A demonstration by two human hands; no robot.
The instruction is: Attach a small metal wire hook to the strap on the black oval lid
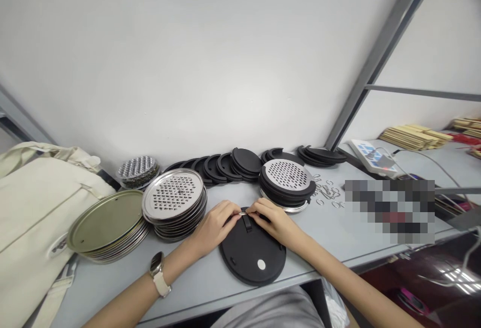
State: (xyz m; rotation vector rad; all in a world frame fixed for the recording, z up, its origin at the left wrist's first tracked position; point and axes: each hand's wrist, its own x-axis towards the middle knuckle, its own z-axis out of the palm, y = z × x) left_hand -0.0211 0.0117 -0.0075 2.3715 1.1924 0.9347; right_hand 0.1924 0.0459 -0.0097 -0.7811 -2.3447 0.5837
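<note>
A round black disc (255, 258) lies on the table in front of me, with a white round sticker (261, 265) near its lower edge. A short black strap (247, 223) runs down from its top edge. At the strap's top, a small silver metal ring (243, 213) shows between my fingertips. My left hand (218, 222) pinches it from the left and my right hand (272, 220) from the right. The fingers partly cover the ring, so its full shape is hidden.
Left of my hands stand stacked perforated metal discs (175, 197) and olive-green plates (108, 220), beside a cream bag (37, 217). Behind are black discs (246, 160) and a black stack topped by a perforated plate (287, 173). Loose metal rings and clips (328, 191) lie to the right.
</note>
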